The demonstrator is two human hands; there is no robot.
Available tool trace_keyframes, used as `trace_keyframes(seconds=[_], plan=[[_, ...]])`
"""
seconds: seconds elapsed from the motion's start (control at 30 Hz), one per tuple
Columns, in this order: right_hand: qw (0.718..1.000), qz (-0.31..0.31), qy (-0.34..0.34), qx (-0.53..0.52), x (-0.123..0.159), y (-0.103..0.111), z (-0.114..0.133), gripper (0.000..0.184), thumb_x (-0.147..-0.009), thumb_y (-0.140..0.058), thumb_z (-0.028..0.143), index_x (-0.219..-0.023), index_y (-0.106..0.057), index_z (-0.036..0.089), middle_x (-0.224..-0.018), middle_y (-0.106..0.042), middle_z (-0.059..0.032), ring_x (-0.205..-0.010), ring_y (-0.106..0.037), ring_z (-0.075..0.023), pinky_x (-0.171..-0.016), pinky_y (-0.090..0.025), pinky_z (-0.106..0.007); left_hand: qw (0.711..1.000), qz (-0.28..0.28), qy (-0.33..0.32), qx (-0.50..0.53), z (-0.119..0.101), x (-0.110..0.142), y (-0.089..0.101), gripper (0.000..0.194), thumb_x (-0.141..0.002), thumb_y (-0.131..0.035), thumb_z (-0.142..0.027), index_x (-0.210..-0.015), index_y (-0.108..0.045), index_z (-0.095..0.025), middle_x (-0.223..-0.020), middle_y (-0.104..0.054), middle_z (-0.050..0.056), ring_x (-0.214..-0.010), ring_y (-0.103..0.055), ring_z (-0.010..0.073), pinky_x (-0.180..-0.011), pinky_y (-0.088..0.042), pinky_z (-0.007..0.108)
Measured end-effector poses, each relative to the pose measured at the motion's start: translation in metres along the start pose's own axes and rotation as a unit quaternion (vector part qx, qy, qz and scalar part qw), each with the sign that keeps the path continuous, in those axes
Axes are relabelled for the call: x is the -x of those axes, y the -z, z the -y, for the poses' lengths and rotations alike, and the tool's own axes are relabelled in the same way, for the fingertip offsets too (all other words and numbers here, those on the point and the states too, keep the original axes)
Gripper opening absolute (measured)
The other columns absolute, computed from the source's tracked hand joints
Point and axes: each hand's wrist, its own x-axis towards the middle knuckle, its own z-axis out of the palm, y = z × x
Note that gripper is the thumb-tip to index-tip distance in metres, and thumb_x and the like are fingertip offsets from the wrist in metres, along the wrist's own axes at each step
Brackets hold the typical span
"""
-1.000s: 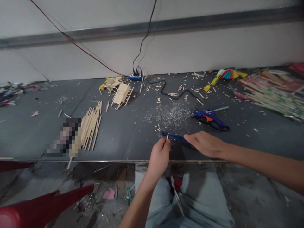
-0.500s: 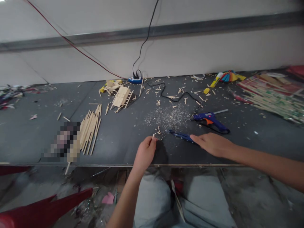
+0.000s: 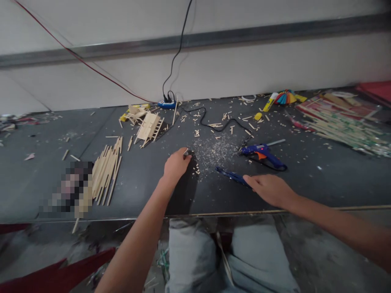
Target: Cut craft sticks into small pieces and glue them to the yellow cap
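My left hand (image 3: pixel 176 166) is above the dark tabletop, left of the white crumbs. Its fingers are pinched on a short wooden stick (image 3: pixel 185 151), mostly hidden by the hand. A few small cut stick pieces (image 3: pixel 197 169) lie just right of that hand. My right hand (image 3: pixel 271 190) is wrapped round one end of a long blue plier-like tool (image 3: pixel 231 176). The tool's far end points left toward the crumbs. Behind the right hand, a blue glue gun (image 3: pixel 265 154) with an orange trigger lies on its side.
Long wooden sticks (image 3: pixel 106 171) lie at left beside a blurred-out patch. A small stick-built model (image 3: pixel 149 127) stands behind them. A blue power strip (image 3: pixel 166 104) sits by the wall, with a black cord (image 3: pixel 203 118) trailing forward. More sticks (image 3: pixel 342 122) are piled at right.
My left hand has moved forward and left, away from the table's front edge, with the stick in its fingers. My right hand still holds the blue tool, nearly in place. The view has shifted slightly.
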Motion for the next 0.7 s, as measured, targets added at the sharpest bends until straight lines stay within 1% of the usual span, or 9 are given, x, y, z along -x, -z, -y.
trace_keyframes(seconds=[0.07, 0.17, 0.27, 0.33, 0.4, 0.5, 0.63, 0.7], plan=[[1.000, -0.014, -0.001, 0.011, 0.000, -0.001, 0.001, 0.069, -0.087, -0.010, 0.066, -0.060, -0.055, 0.021, -0.068, -0.066, -0.0060, -0.068, -0.062, -0.0229, -0.056, -0.034, -0.028, 1.000, 0.001, -0.004, -0.009, -0.004, -0.010, -0.002, 0.039, -0.085, -0.047, -0.039, -0.121, -0.055, -0.026, -0.108, -0.065, 0.009, -0.093, -0.060, 0.0242, -0.074, -0.042, 0.029], [0.999, -0.023, -0.010, 0.023, 0.000, -0.004, 0.001, 0.068, -0.087, -0.010, 0.065, -0.057, -0.053, 0.021, -0.063, -0.063, -0.0046, -0.064, -0.060, -0.0212, -0.053, -0.030, -0.027, 1.000, 0.007, -0.005, -0.022, -0.009, -0.019, -0.005, 0.033, -0.087, -0.042, -0.040, -0.110, -0.061, -0.027, -0.107, -0.066, 0.007, -0.091, -0.060, 0.0226, -0.072, -0.042, 0.027], [0.999, -0.030, -0.018, 0.028, -0.001, -0.006, 0.000, 0.068, -0.088, -0.011, 0.064, -0.055, -0.052, 0.021, -0.062, -0.062, -0.0040, -0.063, -0.058, -0.0201, -0.053, -0.028, -0.027, 0.999, 0.013, -0.015, -0.035, -0.011, -0.020, -0.006, 0.032, -0.088, -0.038, -0.038, -0.101, -0.064, -0.025, -0.103, -0.066, 0.008, -0.087, -0.060, 0.0215, -0.068, -0.041, 0.027], [0.999, -0.034, -0.016, 0.026, -0.002, -0.007, -0.001, 0.068, -0.088, -0.012, 0.063, -0.056, -0.054, 0.021, -0.064, -0.063, -0.0039, -0.064, -0.059, -0.0199, -0.053, -0.028, -0.027, 0.998, 0.024, -0.032, -0.040, -0.011, -0.018, -0.003, 0.032, -0.087, -0.037, -0.035, -0.098, -0.064, -0.022, -0.101, -0.066, 0.009, -0.086, -0.060, 0.0211, -0.067, -0.040, 0.026], [0.999, -0.032, -0.015, 0.021, -0.002, -0.007, -0.001, 0.068, -0.088, -0.013, 0.064, -0.057, -0.055, 0.021, -0.065, -0.064, -0.0039, -0.065, -0.060, -0.0198, -0.054, -0.029, -0.026, 0.996, 0.050, -0.057, -0.043, -0.009, -0.016, 0.004, 0.030, -0.085, -0.038, -0.031, -0.092, -0.065, -0.019, -0.093, -0.067, 0.009, -0.081, -0.060, 0.0204, -0.064, -0.039, 0.026], [0.999, -0.026, -0.019, 0.011, -0.003, -0.007, -0.002, 0.069, -0.087, -0.013, 0.065, -0.060, -0.059, 0.021, -0.068, -0.066, -0.0044, -0.067, -0.061, -0.0200, -0.054, -0.031, -0.026, 0.988, 0.108, -0.100, -0.041, -0.006, -0.013, 0.020, 0.026, -0.081, -0.044, -0.031, -0.083, -0.066, -0.018, -0.081, -0.068, 0.006, -0.073, -0.059, 0.0184, -0.061, -0.038, 0.025], [0.999, -0.018, -0.027, 0.007, -0.004, -0.007, -0.002, 0.070, -0.086, -0.013, 0.066, -0.061, -0.061, 0.022, -0.070, -0.067, -0.0049, -0.070, -0.062, -0.0210, -0.055, -0.031, -0.027, 0.971, 0.187, -0.140, -0.039, -0.003, -0.014, 0.038, 0.020, -0.075, -0.054, -0.031, -0.079, -0.069, -0.020, -0.077, -0.069, 0.002, -0.071, -0.060, 0.0161, -0.061, -0.039, 0.022], [0.999, -0.019, -0.025, 0.006, -0.005, -0.007, -0.002, 0.070, -0.086, -0.012, 0.066, -0.060, -0.060, 0.022, -0.070, -0.067, -0.0049, -0.070, -0.062, -0.0213, -0.055, -0.031, -0.027, 0.967, 0.207, -0.144, -0.044, -0.004, -0.018, 0.041, 0.017, -0.071, -0.059, -0.031, -0.077, -0.070, -0.020, -0.077, -0.070, 0.001, -0.071, -0.061, 0.0163, -0.062, -0.040, 0.021]])
